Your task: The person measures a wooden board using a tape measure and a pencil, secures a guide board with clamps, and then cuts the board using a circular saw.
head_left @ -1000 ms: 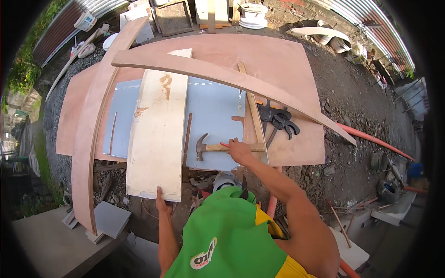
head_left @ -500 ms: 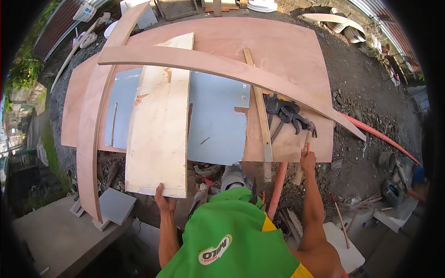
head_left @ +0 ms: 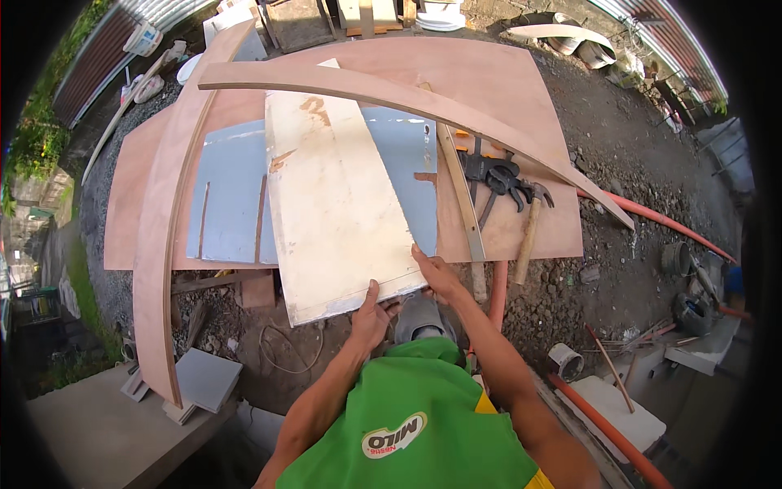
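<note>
With the grip of left hand [head_left: 371, 319] and right hand [head_left: 438, 277] holding its near edge, the cream board [head_left: 334, 204] lies over the blue sheet [head_left: 232, 187] and beneath the crossing plank [head_left: 407, 99], so turning it could dislodge that plank.

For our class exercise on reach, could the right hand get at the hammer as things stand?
Probably yes, though the right hand must first release the cream board; the hammer lies to its right, handle uncovered.

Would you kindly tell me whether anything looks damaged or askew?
Yes: the cream board has brown patches toward its far end, where the surface looks stripped away, and it slants across the blue panel.
</note>
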`<state>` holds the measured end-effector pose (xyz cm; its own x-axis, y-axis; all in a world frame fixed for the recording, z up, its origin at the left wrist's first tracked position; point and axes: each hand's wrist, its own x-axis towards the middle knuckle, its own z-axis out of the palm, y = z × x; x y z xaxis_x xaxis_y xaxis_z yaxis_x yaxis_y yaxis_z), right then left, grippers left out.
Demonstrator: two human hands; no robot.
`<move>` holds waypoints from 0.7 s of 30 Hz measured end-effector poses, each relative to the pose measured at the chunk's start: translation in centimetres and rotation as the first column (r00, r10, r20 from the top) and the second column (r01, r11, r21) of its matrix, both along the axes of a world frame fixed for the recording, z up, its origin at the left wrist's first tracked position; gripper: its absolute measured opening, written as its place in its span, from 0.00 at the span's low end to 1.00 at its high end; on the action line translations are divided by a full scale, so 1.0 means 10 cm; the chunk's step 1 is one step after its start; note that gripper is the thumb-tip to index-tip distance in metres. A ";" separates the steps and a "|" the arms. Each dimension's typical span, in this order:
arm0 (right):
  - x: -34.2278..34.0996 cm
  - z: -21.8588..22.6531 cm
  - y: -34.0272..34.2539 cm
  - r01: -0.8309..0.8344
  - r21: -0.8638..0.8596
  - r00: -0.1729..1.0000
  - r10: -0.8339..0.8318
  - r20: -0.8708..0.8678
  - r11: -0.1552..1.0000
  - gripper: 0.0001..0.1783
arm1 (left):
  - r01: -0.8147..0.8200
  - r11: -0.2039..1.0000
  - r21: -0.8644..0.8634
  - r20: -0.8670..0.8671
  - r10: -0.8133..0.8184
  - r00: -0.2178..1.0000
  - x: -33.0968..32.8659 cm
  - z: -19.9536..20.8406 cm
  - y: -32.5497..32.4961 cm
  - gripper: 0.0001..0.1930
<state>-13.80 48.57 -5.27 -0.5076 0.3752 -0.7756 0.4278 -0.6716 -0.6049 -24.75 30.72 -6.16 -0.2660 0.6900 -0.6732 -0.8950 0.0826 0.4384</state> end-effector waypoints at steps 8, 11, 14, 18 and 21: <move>-0.31 0.24 -0.17 0.165 -0.090 0.947 -0.183 -0.265 0.982 0.21 | 0.236 0.969 -0.066 -0.329 -0.245 0.912 0.18 -0.64 -0.32 0.22; -0.31 0.21 0.04 0.012 0.049 0.993 -0.006 -0.121 0.999 0.23 | 0.204 0.926 -0.319 -0.130 -0.256 0.958 0.39 -1.01 -0.05 0.24; -0.35 0.02 0.12 -0.148 0.342 0.977 0.083 0.197 0.928 0.25 | -0.147 0.968 -0.204 -0.308 0.079 0.948 0.51 -1.38 0.35 0.27; -0.27 -0.23 0.17 -0.306 0.657 0.949 0.162 0.271 0.689 0.23 | -0.350 0.911 -0.217 -0.345 0.264 0.901 0.56 -1.70 0.65 0.28; -0.18 -0.33 0.30 -0.272 0.669 0.962 0.181 0.204 0.692 0.23 | -0.398 0.885 -0.242 -0.337 0.308 0.889 0.58 -1.81 0.77 0.28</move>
